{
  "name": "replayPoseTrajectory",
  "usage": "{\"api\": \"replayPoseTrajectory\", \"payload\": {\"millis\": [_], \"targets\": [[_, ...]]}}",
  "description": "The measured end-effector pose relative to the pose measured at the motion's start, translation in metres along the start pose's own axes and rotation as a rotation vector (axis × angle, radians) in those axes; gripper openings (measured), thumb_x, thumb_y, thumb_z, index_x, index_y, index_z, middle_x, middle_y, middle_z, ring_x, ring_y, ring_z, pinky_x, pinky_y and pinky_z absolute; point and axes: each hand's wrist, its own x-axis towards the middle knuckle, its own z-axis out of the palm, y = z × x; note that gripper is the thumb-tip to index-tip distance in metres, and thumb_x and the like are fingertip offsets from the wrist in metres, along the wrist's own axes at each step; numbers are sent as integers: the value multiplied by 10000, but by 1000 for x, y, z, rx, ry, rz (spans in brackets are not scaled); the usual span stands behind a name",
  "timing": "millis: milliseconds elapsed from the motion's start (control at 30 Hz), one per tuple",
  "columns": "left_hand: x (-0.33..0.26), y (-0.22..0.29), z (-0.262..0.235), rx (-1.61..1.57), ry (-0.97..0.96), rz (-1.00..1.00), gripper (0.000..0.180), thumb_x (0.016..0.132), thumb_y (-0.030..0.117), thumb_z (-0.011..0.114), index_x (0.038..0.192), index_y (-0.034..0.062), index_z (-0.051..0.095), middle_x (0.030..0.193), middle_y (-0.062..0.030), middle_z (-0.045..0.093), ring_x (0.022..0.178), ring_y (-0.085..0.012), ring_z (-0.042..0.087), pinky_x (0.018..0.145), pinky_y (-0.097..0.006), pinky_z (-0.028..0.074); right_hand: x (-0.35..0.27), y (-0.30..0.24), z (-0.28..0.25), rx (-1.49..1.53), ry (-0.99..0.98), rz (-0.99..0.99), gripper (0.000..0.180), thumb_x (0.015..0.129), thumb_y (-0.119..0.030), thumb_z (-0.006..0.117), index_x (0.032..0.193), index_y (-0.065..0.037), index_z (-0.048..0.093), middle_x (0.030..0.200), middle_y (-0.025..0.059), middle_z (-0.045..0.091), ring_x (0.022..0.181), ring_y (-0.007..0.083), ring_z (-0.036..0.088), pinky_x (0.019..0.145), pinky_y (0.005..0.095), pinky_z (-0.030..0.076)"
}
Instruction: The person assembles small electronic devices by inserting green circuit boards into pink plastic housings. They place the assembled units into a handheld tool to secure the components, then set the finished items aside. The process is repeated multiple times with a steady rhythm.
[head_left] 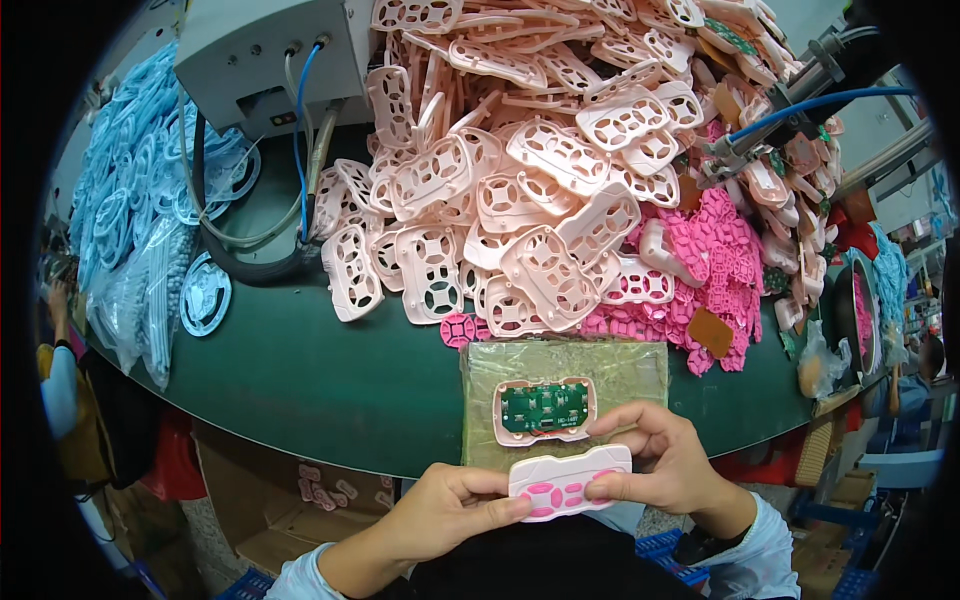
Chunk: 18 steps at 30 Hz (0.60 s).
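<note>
Between my two hands is a pale pink controller shell [580, 466] with bright pink buttons, tilted so its button face is toward me. My left hand [440, 510] pinches its left end between thumb and fingers. The right end is gripped by my right hand [668, 462], its thumb on the face near the buttons and its fingers partly hidden behind. Just beyond the shell, a matching half shell holding a green circuit board [545, 408] lies on a flat yellowish block [640, 365] wrapped in clear film.
A tall heap of pale pink shells [430, 270] covers the far bench, with bright pink button pieces [715, 240] at its right. A grey machine box [270, 75] with hoses stands far left, near bagged blue parts [125, 190]. A metal tool arm [760, 135] reaches in at upper right.
</note>
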Motion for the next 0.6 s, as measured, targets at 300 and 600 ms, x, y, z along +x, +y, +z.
{"api": "replayPoseTrajectory", "payload": {"millis": [300,600], "targets": [[4,43,6,251,-220,62,674,829,126,716,1386,-1,358,1071,-123,639,884,-117,601,778,-256,479,14,-23,1,-391,-372,-101,571,777,-65,770,1256,-5,466,1074,137,657,904,189,667,761,312,525],[3,28,24,-41,115,158,452,860,-14,641,1275,-32,461,1106,-115,635,974,-131,633,869,-264,521,3,-39,9,-912,143,-651,527,695,-306,816,1125,-62,635,1042,120,631,865,265,627,718,348,507]]}}
